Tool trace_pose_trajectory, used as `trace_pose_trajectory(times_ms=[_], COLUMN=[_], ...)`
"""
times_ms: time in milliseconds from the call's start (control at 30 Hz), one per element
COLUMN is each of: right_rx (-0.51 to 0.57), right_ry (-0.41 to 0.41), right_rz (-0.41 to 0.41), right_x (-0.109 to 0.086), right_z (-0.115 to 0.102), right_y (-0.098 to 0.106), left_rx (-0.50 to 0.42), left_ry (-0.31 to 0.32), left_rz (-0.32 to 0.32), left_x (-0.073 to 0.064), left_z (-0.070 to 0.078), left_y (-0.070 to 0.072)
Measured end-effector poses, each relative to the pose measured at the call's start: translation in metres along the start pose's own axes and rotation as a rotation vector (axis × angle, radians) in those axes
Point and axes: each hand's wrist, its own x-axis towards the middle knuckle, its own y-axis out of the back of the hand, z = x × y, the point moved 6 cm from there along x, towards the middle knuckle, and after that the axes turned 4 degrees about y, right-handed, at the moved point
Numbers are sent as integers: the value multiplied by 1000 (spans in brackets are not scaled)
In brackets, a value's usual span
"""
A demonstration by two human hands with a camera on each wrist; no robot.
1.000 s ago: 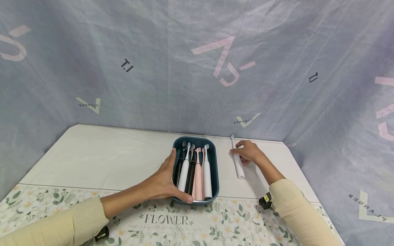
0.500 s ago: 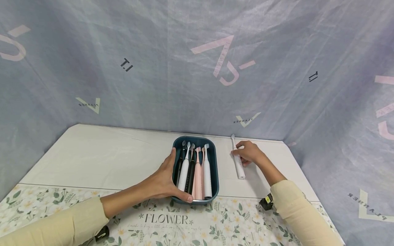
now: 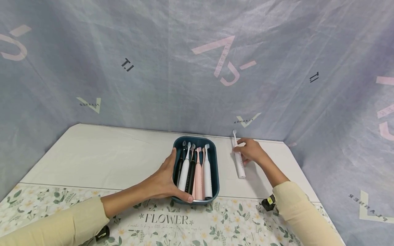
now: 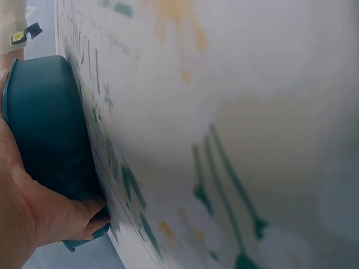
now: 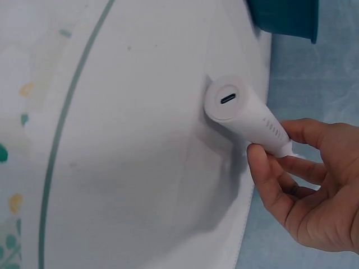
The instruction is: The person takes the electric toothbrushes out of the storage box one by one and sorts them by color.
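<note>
A dark teal bin (image 3: 217,177) stands in the middle of the head view with several electric toothbrushes in it, among them a white one (image 3: 207,179), a black one (image 3: 190,177) and a pink one (image 3: 198,179). My left hand (image 3: 164,179) grips the bin, thumb over the near rim and fingers along its left side. Right of the bin, my right hand (image 3: 250,151) pinches a white electric toothbrush (image 3: 239,165) near the top of its handle, head pointing away from me. The right wrist view shows the charging port in this toothbrush's base (image 5: 227,100), close over the white surface.
The table cover has a plain white back part (image 3: 123,153) and a floral front part (image 3: 172,232) printed with "FLOWER". Grey-blue fabric (image 3: 169,68) hangs behind the table and along both sides.
The white toothbrush in my right hand has tilted, its head rising slightly and shifting right. My left hand and the bin stay in place.
</note>
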Motion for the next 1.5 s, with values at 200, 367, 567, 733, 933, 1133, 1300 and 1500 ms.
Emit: trace_pose_trajectory(times_ms=[200, 367, 567, 733, 933, 1133, 1300, 1500], right_rx=[18, 57, 107, 146, 202, 297, 357, 352], right_ry=[75, 133, 195, 232, 279, 305, 301, 311], right_rz=[36, 82, 153, 227, 306, 332, 340, 348], right_x=[-5, -7, -7, -4, 1, 4, 5, 7], right_z=[-15, -24, -29, -28, -28, -23, -19, -17], right_y=[12, 21, 26, 28, 30, 28, 28, 28], left_rx=[3, 4, 2, 0, -5, -14, -15, -13], left_ry=[0, -6, 3, 8, 8, 3, -7, -1], left_rz=[1, 6, 5, 3, 2, 1, -2, -1], left_x=[0, 0, -1, 0, 0, 0, -1, -1], left_z=[3, 4, 2, 1, 0, 0, 1, 1], left_y=[1, 2, 1, 0, 0, -1, -1, 0])
